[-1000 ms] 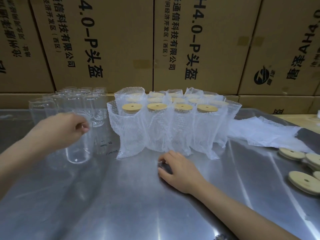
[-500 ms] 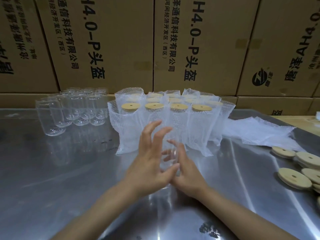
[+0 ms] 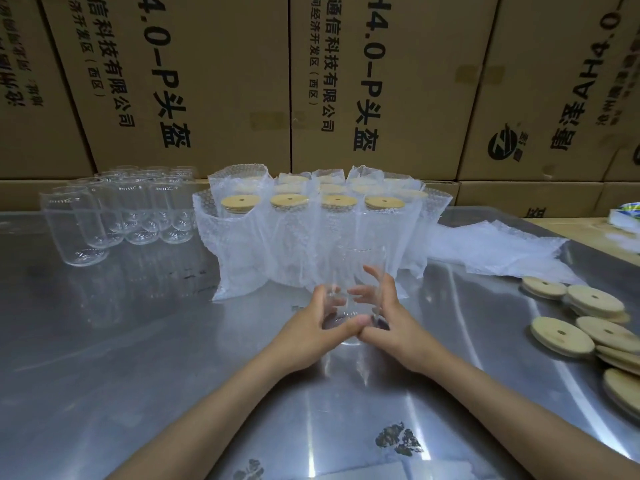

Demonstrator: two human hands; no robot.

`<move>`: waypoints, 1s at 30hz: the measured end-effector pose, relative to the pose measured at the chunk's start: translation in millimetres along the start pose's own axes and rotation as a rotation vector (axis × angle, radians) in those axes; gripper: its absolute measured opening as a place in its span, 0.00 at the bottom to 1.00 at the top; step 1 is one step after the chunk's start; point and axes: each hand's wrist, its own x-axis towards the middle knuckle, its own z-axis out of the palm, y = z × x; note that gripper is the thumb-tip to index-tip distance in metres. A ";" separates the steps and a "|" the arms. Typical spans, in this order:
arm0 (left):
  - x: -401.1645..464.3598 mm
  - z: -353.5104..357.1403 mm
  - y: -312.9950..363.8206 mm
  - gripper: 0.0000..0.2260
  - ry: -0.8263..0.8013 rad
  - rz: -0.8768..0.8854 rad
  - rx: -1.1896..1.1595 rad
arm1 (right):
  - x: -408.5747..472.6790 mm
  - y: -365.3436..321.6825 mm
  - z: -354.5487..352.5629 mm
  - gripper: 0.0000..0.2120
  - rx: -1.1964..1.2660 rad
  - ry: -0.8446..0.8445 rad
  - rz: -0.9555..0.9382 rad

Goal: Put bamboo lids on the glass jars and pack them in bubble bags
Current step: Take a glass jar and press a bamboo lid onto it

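Note:
A clear glass jar [image 3: 358, 268] stands upright and lidless on the steel table [image 3: 138, 358], in front of the packed row. My left hand [image 3: 317, 327] and my right hand [image 3: 388, 317] both curl round its lower half, thumbs meeting at the front. Behind it stand several lidded jars in bubble bags [image 3: 311, 230], bamboo lids [image 3: 339, 201] showing on top. Several bare glass jars [image 3: 117, 213] are grouped at the back left. Loose bamboo lids [image 3: 585, 323] lie in a pile at the right.
Flat bubble bags [image 3: 491, 247] lie at the back right, beyond the lid pile. Stacked cardboard boxes [image 3: 221, 81] wall off the back of the table. A small colourful item [image 3: 627, 216] sits at the far right edge.
My left hand brought a jar from the left group to the table's middle. My right hand joined it, and both hands now wrap the jar's lower half.

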 end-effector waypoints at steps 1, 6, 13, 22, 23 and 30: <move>-0.7 -0.2 0.1 0.37 0.010 -0.002 0.012 | -1.5 0.1 -2.9 0.35 -0.013 0.011 -0.004; -3.1 -2.3 -1.9 0.34 0.037 -0.013 -0.011 | -1.6 3.6 -37.8 0.19 -0.453 0.455 -0.001; -3.4 -1.7 -3.5 0.41 0.030 -0.009 0.023 | -12.2 25.4 -89.8 0.32 -0.907 0.541 0.904; -5.3 -1.8 -2.1 0.39 0.031 -0.016 0.036 | -8.3 28.9 -71.5 0.27 -0.995 0.390 0.728; -5.4 -1.9 -1.9 0.39 0.031 -0.018 0.032 | -7.3 28.2 -65.1 0.25 -0.980 0.386 0.619; -5.0 -0.5 -2.4 0.35 0.041 -0.019 0.009 | 0.8 19.1 -36.9 0.16 -0.637 0.316 0.138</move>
